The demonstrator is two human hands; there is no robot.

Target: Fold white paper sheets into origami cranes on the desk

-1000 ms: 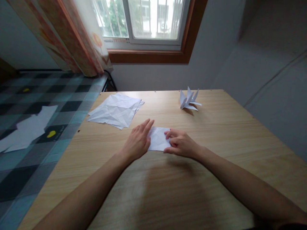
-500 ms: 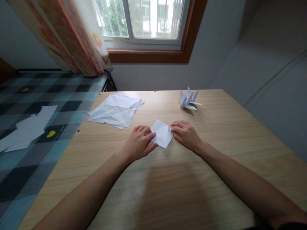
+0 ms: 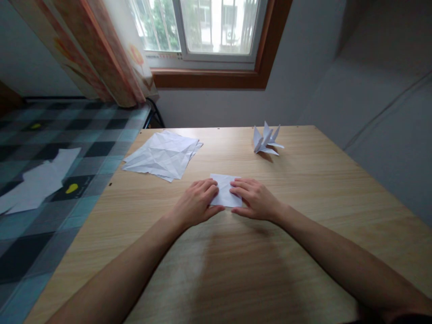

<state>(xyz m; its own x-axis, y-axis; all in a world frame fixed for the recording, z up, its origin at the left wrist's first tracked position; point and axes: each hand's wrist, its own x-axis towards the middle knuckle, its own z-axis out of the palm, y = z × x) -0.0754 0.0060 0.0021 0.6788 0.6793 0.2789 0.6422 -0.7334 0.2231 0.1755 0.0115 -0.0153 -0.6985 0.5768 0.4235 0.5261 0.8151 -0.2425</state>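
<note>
A small folded square of white paper [image 3: 224, 192] lies on the wooden table between my hands, one edge turned towards me. My left hand [image 3: 197, 201] grips its left side, fingertips on top and thumb along the near edge. On the opposite side, the fingers of my right hand [image 3: 258, 199] rest over the paper with the thumb by the near right corner. Both hands are closed on the paper, and its left and right edges are partly covered by fingers.
Creased white sheets [image 3: 165, 153] lie stacked at the table's far left. Several pointed folded-paper figures [image 3: 266, 140] stand at the far right of the table [image 3: 320, 189]. More white paper [image 3: 43, 182] lies on the checked bed cover [image 3: 23, 256] to the left.
The folded paper has turned from corner-towards-me to edge-towards-me. My right hand has moved left and nearer, from the paper's right corner to over its right side. My left hand has barely moved.
</note>
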